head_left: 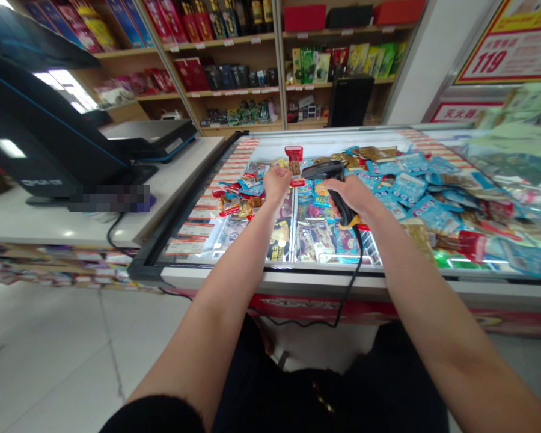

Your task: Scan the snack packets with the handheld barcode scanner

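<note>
My left hand [277, 182] pinches a small red snack packet [294, 157] upright above the glass-topped freezer. In my right hand [349, 195] is a black barcode scanner [327, 170], gripped by its handle, its head pointing left toward the packet. The scanner's black cable [357, 270] hangs down over the freezer's front edge. Under and left of my left hand lies a small heap of red, gold and blue packets [241, 201]. To the right of the scanner a larger pile of blue and gold snack packets [408, 187] spreads over the glass.
A dark point-of-sale terminal [49, 120] and a weighing scale [153, 138] stand on the white counter [171, 198] at left. Stocked shelves [234, 93] line the back. The freezer's front edge [306, 279] runs before my legs. A black chair back [351, 99] rises behind the freezer.
</note>
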The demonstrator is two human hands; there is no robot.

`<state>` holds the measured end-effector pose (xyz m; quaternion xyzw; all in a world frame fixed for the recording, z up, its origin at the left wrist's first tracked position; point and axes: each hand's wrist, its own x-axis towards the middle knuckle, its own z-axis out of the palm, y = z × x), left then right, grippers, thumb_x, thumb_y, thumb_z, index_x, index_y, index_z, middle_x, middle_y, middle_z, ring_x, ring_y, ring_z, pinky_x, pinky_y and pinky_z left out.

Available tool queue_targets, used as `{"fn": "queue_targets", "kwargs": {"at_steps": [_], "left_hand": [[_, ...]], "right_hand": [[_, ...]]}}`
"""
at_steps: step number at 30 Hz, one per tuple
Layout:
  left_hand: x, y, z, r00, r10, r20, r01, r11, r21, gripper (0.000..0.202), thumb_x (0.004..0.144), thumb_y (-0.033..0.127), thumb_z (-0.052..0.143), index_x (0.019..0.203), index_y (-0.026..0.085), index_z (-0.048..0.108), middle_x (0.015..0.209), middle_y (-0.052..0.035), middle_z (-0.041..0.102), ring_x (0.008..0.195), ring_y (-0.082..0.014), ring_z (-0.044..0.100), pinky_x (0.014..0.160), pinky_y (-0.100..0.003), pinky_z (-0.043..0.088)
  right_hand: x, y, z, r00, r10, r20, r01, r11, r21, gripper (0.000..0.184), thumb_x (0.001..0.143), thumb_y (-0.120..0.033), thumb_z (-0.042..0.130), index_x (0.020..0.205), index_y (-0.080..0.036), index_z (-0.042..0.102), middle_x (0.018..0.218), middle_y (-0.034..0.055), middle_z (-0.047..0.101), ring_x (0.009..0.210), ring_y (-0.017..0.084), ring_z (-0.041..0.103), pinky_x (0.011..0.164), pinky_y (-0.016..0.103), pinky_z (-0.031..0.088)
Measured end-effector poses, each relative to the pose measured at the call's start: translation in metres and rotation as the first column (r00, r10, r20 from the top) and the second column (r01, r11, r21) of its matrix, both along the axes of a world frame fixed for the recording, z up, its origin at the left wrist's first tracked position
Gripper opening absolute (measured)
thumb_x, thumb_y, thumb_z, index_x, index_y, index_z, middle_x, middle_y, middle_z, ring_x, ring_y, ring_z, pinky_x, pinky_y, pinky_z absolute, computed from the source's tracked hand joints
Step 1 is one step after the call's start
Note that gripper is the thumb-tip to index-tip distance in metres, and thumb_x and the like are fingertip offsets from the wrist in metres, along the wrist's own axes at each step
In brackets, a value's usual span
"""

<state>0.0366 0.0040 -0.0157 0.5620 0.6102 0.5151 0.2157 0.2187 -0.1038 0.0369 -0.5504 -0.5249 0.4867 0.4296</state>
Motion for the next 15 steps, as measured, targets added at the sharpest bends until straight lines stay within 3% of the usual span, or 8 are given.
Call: {"fn": "queue_targets", "kwargs": {"at_steps": [6,10,15], "left_hand": [[-0.017,-0.007,0.021,0.977,0.136,-0.162,-0.137,0.991,0.008,0.008,0.075,0.02,0.055,0.074,0.019,0.063,0.082,-0.0068,0.071,0.089,-0.0224,0.066,0.086,-0.032,0.046],[-0.042,-0.017,0.039,0.937,0.248,-0.246,-0.265,0.964,-0.038,0.012,0.077,0.025,0.057,0.083,0.018,0.066,0.089,-0.0114,0.071,0.098,-0.0299,0.064,0.091,-0.04,0.045],[-0.057,-0.03,0.044,0.789,0.415,-0.452,-0.469,0.883,-0.007,0.033,0.077,0.025,0.061,0.109,0.019,0.065,0.127,-0.0181,0.062,0.124,-0.0375,0.05,0.104,-0.053,0.035]], "right_hand": [[0.001,-0.002,0.003,0.999,-0.009,-0.034,0.009,1.0,0.006,0.023,0.08,-0.03,0.063,0.063,-0.018,0.052,0.043,0.0037,0.055,0.032,0.013,0.048,0.036,0.024,0.044],[0.003,-0.001,0.003,0.998,-0.021,-0.051,0.023,0.999,0.033,0.022,0.08,-0.031,0.062,0.063,-0.019,0.053,0.046,0.0036,0.056,0.033,0.015,0.049,0.033,0.026,0.041],[0.004,0.0,0.002,0.997,-0.025,-0.071,0.029,0.998,0.064,0.024,0.078,-0.033,0.063,0.062,-0.019,0.053,0.047,0.0034,0.056,0.035,0.016,0.051,0.033,0.027,0.042]]}}
